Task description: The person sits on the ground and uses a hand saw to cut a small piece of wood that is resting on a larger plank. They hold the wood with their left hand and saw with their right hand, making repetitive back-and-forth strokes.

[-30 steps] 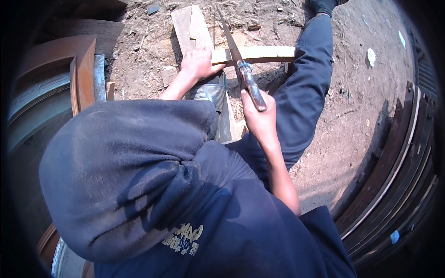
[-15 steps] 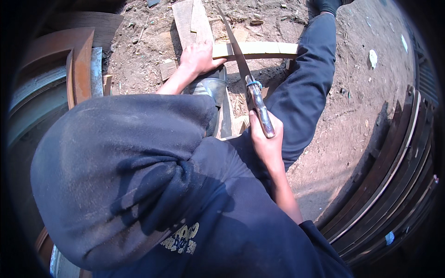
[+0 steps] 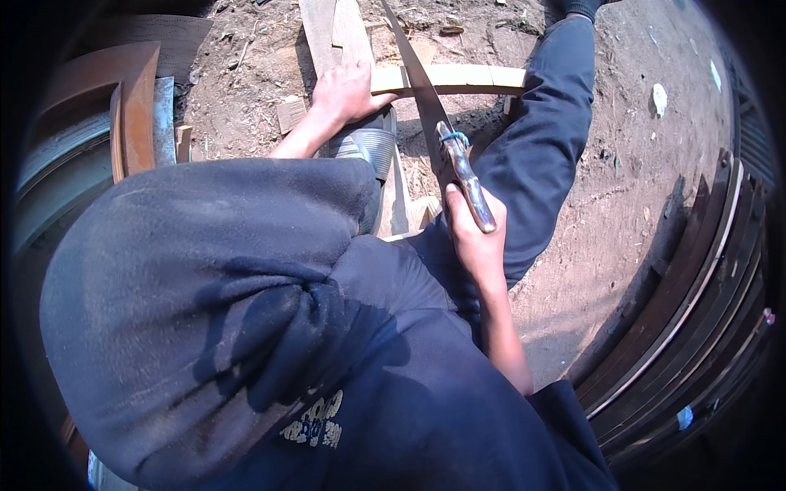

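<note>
A pale wooden strip [image 3: 471, 75] lies crosswise over a longer board [image 3: 323, 29]. My left hand [image 3: 342, 94] has its fingers curled onto the wood at the strip's left end, thumb along its near edge. My right hand [image 3: 475, 233] grips the dark, shiny handle of a long handsaw [image 3: 417, 78], which has blue binding near the blade. The blade crosses the strip just right of my left hand. Beneath that hand is a grey ridged object [image 3: 364, 147], partly hidden.
Dark-trousered leg [image 3: 544, 155] stretches along the strip's right end. Brown wooden frames [image 3: 139, 110] lie at left, dark planks [image 3: 679, 311] at right. Dirt ground [image 3: 614, 204] carries scraps and debris. A dark hooded garment [image 3: 188, 311] fills the lower foreground.
Compared with a second ago, my right hand and the saw are drawn back toward the lower right. My left hand stays on the wood, appearing slightly higher in the picture.
</note>
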Action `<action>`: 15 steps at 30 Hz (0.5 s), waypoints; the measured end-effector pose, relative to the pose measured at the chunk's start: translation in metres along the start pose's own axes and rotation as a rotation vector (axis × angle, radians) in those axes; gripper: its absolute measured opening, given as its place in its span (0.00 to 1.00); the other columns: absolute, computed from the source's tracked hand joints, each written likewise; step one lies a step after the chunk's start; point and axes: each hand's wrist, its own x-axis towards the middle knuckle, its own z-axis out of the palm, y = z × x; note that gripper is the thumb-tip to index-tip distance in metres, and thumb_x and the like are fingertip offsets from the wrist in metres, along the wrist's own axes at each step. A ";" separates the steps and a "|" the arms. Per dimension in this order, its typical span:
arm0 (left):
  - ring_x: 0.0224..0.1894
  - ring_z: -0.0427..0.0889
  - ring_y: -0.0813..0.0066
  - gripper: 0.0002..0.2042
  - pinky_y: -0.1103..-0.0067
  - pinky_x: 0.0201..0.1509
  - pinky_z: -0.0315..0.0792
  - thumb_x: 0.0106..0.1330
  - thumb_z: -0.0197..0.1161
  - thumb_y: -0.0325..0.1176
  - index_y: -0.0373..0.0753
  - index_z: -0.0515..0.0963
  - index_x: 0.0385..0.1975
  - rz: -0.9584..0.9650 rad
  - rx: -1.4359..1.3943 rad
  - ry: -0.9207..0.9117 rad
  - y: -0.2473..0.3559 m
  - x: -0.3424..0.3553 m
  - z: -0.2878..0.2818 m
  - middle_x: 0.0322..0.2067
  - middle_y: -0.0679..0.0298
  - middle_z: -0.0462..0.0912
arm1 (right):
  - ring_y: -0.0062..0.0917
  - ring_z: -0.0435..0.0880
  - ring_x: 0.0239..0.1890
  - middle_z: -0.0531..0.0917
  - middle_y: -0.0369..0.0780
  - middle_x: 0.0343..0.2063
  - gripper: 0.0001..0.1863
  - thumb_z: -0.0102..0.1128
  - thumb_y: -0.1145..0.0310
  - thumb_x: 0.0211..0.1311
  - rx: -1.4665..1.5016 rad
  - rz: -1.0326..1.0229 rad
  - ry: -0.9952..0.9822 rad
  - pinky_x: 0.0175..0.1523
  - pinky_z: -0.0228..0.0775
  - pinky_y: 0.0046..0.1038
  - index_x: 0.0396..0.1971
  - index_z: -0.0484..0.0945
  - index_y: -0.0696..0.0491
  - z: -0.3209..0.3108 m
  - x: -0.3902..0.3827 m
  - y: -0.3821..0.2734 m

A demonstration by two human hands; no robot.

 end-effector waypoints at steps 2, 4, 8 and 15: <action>0.39 0.84 0.49 0.34 0.63 0.43 0.78 0.58 0.59 0.62 0.29 0.72 0.43 0.016 -0.002 0.004 -0.005 0.004 0.000 0.36 0.44 0.82 | 0.12 0.63 0.19 0.67 0.32 0.13 0.11 0.56 0.74 0.61 -0.005 -0.115 -0.014 0.25 0.57 0.23 0.20 0.71 0.61 0.016 0.028 0.002; 0.39 0.84 0.49 0.35 0.63 0.42 0.78 0.58 0.58 0.62 0.29 0.72 0.44 0.041 0.019 0.034 -0.008 0.005 0.003 0.37 0.44 0.82 | 0.12 0.62 0.19 0.67 0.32 0.13 0.11 0.56 0.73 0.61 -0.002 -0.181 -0.020 0.24 0.56 0.23 0.20 0.70 0.61 0.033 0.060 -0.001; 0.39 0.84 0.50 0.34 0.62 0.42 0.78 0.57 0.60 0.61 0.29 0.72 0.44 0.023 0.013 0.012 -0.004 0.003 0.002 0.38 0.44 0.81 | 0.13 0.65 0.19 0.69 0.35 0.12 0.10 0.56 0.74 0.60 -0.044 -0.129 0.025 0.24 0.60 0.25 0.21 0.72 0.61 0.024 0.026 0.000; 0.39 0.84 0.52 0.31 0.64 0.42 0.79 0.56 0.60 0.57 0.29 0.74 0.41 0.011 -0.010 0.065 -0.013 0.004 0.009 0.35 0.44 0.83 | 0.16 0.68 0.18 0.71 0.40 0.12 0.10 0.55 0.73 0.59 -0.080 -0.237 -0.010 0.25 0.63 0.27 0.20 0.72 0.62 0.041 0.034 0.003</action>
